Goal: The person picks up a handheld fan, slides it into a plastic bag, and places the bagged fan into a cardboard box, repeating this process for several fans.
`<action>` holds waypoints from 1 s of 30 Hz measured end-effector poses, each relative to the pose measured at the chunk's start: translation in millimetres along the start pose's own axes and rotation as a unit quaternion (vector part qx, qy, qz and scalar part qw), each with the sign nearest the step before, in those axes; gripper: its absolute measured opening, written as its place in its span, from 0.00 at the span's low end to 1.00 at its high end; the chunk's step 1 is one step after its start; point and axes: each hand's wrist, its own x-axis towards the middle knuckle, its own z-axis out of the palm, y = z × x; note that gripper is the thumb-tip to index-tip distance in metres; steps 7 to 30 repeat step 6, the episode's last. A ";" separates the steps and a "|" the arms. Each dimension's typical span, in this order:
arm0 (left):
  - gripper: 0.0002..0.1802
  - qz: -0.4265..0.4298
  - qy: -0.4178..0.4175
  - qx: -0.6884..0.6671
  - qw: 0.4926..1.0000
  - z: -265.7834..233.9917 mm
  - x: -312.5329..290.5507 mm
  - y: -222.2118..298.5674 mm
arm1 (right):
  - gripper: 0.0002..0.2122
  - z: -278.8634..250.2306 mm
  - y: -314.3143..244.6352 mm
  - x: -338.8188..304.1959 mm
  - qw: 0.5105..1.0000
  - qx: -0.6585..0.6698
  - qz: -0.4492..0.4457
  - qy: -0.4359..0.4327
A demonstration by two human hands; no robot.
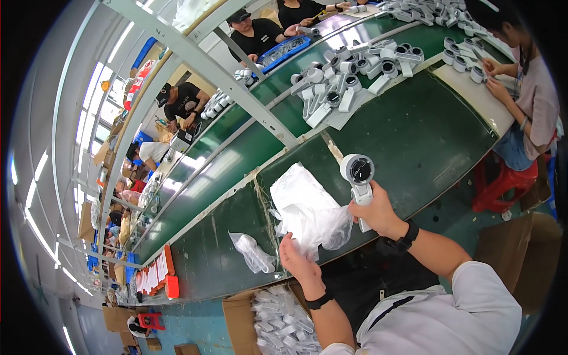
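Note:
My right hand (378,212) is closed round the handle of a white handheld fan (358,173), whose round head with a dark centre points up. Just under it, a pile of thin white plastic bags (300,195) lies on the green bench, its near end crumpled and clear. My left hand (300,264) is at the near edge of that pile, fingers stretched upward and touching or nearly touching the plastic; nothing shows in its grasp. To its left rests another fan in a clear bag (253,253).
A large heap of white fans (355,74) covers the bench's far side. Below the bench edge stands a carton (239,322) of bagged fans. Orange-red boxes (157,275) are at the left end. A co-worker (526,100) sits at right; metal uprights (236,89) rise beyond the bench.

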 end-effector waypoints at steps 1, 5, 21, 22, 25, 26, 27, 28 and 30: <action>0.12 0.022 -0.019 0.012 0.999 2.3 -7.7 0.7 | 0.18 -0.9 -1.2 0.7 1.000 0.002 0.002 -0.009; 0.25 0.326 -0.153 0.357 0.862 3.1 -20.7 -10.5 | 0.20 1.8 -4.2 1.8 0.999 -0.008 -0.007 -0.039; 0.19 0.273 -0.165 0.391 0.864 5.9 -22.4 -10.7 | 0.20 1.3 -2.9 2.9 0.999 -0.016 -0.008 -0.036; 0.19 0.273 -0.165 0.391 0.864 5.9 -22.4 -10.7 | 0.20 1.3 -2.9 2.9 0.999 -0.016 -0.008 -0.036; 0.19 0.273 -0.165 0.391 0.864 5.9 -22.4 -10.7 | 0.20 1.3 -2.9 2.9 0.999 -0.016 -0.008 -0.036; 0.19 0.273 -0.165 0.391 0.864 5.9 -22.4 -10.7 | 0.20 1.3 -2.9 2.9 0.999 -0.016 -0.008 -0.036; 0.19 0.273 -0.165 0.391 0.864 5.9 -22.4 -10.7 | 0.20 1.3 -2.9 2.9 0.999 -0.016 -0.008 -0.036; 0.19 0.273 -0.165 0.391 0.864 5.9 -22.4 -10.7 | 0.20 1.3 -2.9 2.9 0.999 -0.016 -0.008 -0.036; 0.19 0.273 -0.165 0.391 0.864 5.9 -22.4 -10.7 | 0.20 1.3 -2.9 2.9 0.999 -0.016 -0.008 -0.036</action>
